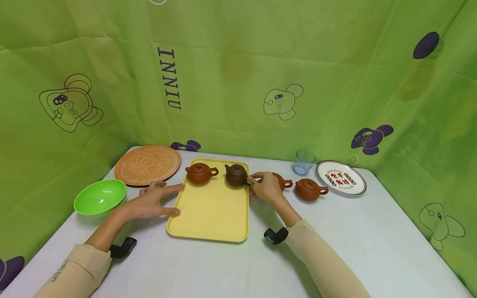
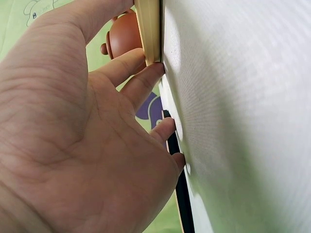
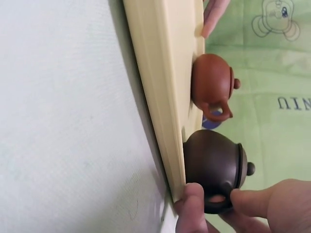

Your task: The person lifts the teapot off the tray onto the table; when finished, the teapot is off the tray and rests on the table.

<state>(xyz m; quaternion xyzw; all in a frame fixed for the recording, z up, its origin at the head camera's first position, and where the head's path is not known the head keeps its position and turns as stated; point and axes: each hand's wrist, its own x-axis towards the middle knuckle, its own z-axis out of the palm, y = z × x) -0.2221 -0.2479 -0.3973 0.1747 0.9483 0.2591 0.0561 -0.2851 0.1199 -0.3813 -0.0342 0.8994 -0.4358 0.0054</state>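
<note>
A dark brown teapot (image 1: 236, 175) stands at the back right of the yellow tray (image 1: 210, 215), its spout to the left. My right hand (image 1: 266, 186) pinches that teapot's handle (image 3: 217, 206) between thumb and fingers, as the right wrist view shows. To its left on the tray is a reddish-brown teapot (image 1: 199, 174). My left hand (image 1: 150, 201) has its fingers spread, with fingertips right at the tray's left edge. Beyond the tray's right side, a second reddish-brown teapot (image 1: 282, 182) is partly hidden behind my right hand. A third such teapot (image 1: 309, 190) stands farther right.
A green bowl (image 1: 100, 198) stands at the left, below a round pizza-patterned board (image 1: 148, 164). At the back right are a clear bluish glass (image 1: 303, 162) and a white plate (image 1: 341, 178) with red characters. Green cloth (image 1: 223, 82) hangs around the white table (image 1: 208, 269).
</note>
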